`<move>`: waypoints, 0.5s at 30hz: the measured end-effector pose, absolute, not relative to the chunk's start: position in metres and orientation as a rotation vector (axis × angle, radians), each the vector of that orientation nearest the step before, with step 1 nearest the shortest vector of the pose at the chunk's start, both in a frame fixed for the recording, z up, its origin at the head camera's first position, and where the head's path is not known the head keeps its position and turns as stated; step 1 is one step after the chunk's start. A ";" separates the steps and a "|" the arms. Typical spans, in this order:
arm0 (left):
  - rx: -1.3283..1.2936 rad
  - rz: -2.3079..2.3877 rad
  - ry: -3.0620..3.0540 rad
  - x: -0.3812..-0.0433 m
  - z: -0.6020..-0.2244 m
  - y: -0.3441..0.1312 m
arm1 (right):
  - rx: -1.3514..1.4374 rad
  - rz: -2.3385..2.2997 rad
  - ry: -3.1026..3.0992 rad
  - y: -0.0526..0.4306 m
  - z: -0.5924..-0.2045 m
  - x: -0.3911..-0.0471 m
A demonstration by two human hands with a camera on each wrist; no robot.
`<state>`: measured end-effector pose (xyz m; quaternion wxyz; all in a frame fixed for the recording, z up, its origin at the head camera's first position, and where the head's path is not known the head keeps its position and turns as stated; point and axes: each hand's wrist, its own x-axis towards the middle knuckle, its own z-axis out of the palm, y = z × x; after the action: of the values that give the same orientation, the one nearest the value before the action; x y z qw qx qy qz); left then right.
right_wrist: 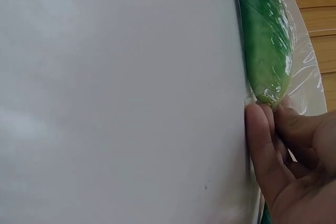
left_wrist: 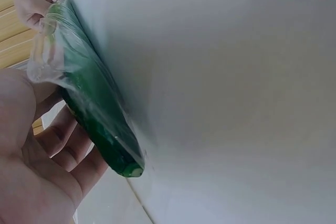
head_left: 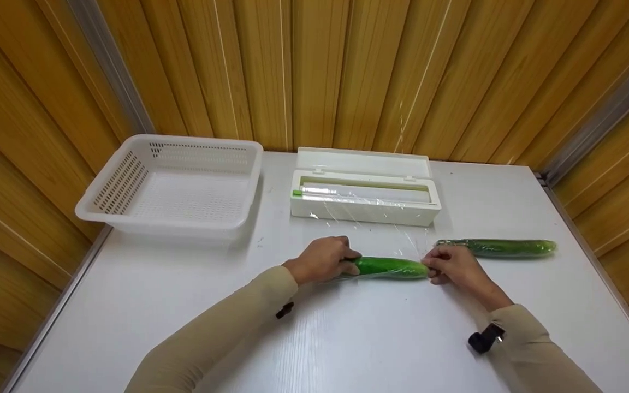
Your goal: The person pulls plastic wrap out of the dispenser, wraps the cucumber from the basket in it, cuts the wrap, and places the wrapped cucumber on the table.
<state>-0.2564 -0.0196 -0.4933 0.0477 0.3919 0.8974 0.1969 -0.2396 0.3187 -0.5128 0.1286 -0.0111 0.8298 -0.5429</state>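
Observation:
A green cucumber [head_left: 392,267] lies on the white table with clear plastic wrap [left_wrist: 50,59] partly around it. My left hand [head_left: 322,258] grips it near its left end, with the fingers along its far side. In the left wrist view, the dark cut end of the cucumber [left_wrist: 113,145] sticks out past those fingers. At the paler right tip, my right hand [head_left: 454,267] pinches the wrap between thumb and fingers, as the right wrist view shows close to the cucumber's tip [right_wrist: 268,85]. The film stretches back from the cucumber toward the dispenser [head_left: 366,214].
Behind the hands, the white dispenser has its lid [head_left: 363,162] raised and a roll of film [head_left: 363,192] inside. A second, wrapped cucumber [head_left: 511,248] lies just beyond my right hand. A white plastic basket [head_left: 178,224] stands at the back left. Wood-patterned walls [head_left: 320,76] border the table.

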 end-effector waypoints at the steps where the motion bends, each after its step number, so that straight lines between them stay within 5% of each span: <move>1: 1.193 0.597 2.738 -0.256 -0.494 -0.019 | -0.045 -1.558 2.418 0.319 -0.512 -0.238; 15: 1.176 0.587 2.743 -0.258 -0.494 -0.020 | -0.398 -1.254 2.615 0.327 -0.510 -0.227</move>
<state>-0.2577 -0.0197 -0.4941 0.0499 0.3860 0.9007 0.1927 -0.2268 0.3274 -0.5099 0.1068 -0.1351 0.8882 -0.4259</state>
